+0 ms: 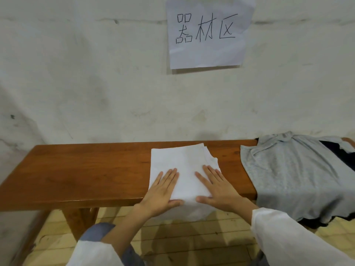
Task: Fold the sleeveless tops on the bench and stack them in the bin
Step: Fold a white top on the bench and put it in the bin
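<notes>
I have the white top (184,162) folded into a rough rectangle at the near middle of the surface (86,169), with its near edge hanging over the front lip. My left hand (163,191) and right hand (219,189) lie flat on it side by side. The fingers are straight and pressing the fold down, so neither grip is closed round anything.

I judge this piece close to folded, perhaps one more fold or a last smoothing away, but it is not yet stacked. I cannot see the bin from here, so I cannot say whether anything is in it.

To the right, a grey top (288,175) lies spread out and unfolded, draped over the near edge. A dark garment (334,150) shows beneath it at the far right; what kind it is I cannot tell. So at least one top remains untouched, likely two, and I reckon the job is nearer its start than its end.
</notes>
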Available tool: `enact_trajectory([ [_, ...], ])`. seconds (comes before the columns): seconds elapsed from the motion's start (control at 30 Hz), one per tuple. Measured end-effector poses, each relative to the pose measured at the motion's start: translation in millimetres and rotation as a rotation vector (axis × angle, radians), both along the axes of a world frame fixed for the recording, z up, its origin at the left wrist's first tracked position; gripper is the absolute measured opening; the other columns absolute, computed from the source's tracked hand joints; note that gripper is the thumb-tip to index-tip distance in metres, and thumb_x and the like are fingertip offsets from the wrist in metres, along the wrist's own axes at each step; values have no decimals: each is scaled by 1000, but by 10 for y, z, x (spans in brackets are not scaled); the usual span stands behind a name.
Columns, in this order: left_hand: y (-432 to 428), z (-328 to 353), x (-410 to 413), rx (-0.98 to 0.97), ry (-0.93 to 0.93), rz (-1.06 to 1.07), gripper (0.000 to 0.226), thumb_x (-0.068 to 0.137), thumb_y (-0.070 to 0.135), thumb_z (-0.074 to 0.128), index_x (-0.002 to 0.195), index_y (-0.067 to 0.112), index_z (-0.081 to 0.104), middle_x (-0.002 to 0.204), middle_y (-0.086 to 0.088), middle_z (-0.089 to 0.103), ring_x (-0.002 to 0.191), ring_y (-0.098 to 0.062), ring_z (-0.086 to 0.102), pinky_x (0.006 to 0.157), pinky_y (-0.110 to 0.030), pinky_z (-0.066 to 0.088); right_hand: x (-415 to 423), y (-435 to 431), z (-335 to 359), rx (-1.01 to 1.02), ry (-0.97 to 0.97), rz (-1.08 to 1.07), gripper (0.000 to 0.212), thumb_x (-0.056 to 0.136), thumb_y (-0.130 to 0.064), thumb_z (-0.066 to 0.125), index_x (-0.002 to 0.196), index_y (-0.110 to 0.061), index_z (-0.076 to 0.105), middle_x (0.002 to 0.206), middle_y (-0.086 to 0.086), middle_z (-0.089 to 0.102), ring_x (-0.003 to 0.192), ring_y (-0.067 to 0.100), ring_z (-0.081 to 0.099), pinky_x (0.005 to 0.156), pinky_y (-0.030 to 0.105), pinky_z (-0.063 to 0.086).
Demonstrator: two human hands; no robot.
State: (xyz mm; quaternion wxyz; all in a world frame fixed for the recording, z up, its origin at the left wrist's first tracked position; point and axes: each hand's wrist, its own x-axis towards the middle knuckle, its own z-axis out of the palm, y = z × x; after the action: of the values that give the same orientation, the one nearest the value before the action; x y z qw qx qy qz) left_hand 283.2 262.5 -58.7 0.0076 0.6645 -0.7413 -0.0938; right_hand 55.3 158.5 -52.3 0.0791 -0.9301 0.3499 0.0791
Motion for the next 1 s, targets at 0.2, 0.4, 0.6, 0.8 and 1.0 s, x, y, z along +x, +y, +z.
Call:
enact_trajectory([
  [0.2,40,86,-26,13,-118,-48,91,95,51,43,138,13,-27,152,-2,-29,141,-18,-25,114,-35,-17,16,98,45,-75,67,2,97,87,-68,39,130,-40,-43,141,-4,-40,143,24,-24,112,37,-15],
  [0.4,56,172,-27,59,-167,-91,79,99,47,34,148,12,-17,157,-5,-20,144,-18,-20,116,-33,-12,5,218,97,-64,116,-32,75,84,-72,6,124,-42,-49,152,3,-33,144,26,-22,111,36,-15],
  [0.6,41,586,31,132,173,-8,35,99,36,44,126,18,58,130,0,58,119,-18,52,97,-26,38,-25,282,506,225,-7,-121,59,98,-51,30,149,-22,26,158,3,17,144,23,22,116,35,21],
  [0.8,-8,1154,174,340,407,-69,36,86,16,66,60,13,42,58,5,34,49,-8,30,52,-21,25,-152,118,1007,444,-154,-181,42,93,-39,57,59,-18,43,59,-4,41,55,12,37,56,24,28],
  [1.0,-167,1502,264,288,391,-51,28,81,27,71,72,1,62,66,-1,50,59,-13,44,56,-24,31,-82,-58,1401,391,-38,-146,25,95,-31,54,73,-21,50,72,-6,48,72,13,46,59,20,32],
])
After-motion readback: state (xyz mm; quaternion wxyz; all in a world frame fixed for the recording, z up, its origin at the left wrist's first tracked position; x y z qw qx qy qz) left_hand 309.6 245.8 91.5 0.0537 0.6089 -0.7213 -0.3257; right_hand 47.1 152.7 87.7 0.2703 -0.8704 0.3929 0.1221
